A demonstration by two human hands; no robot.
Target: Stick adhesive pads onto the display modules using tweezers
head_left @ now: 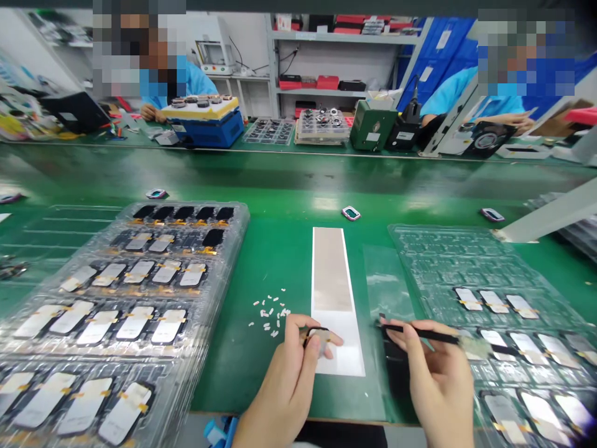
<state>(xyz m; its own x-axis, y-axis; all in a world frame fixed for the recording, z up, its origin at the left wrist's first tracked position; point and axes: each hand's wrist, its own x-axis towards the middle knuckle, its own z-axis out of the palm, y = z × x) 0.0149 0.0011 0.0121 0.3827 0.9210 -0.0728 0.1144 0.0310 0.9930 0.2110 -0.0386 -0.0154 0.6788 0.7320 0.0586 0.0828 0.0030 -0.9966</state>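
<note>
My left hand [289, 376] pinches a small display module [321, 341] with a dark rim and a pale back, over the lower end of a white-edged sheet strip [332, 267]. In my right hand [438, 373] are black tweezers [431, 334], held like a pen and pointing left. A small dark bit shows by their tip; whether they grip it I cannot tell. Several tiny white pieces [267, 313] lie scattered to the left of the strip. Clear film [385, 280] and a black sheet [396, 367] lie to its right, partly under my right hand.
On the left, stacked clear trays [221, 298] hold rows of display modules. A clear tray [420, 249] with more modules stands at the right. Small frames, one a purple-rimmed frame [351, 213], sit along the green bench [280, 180]. Two people in blue work across it.
</note>
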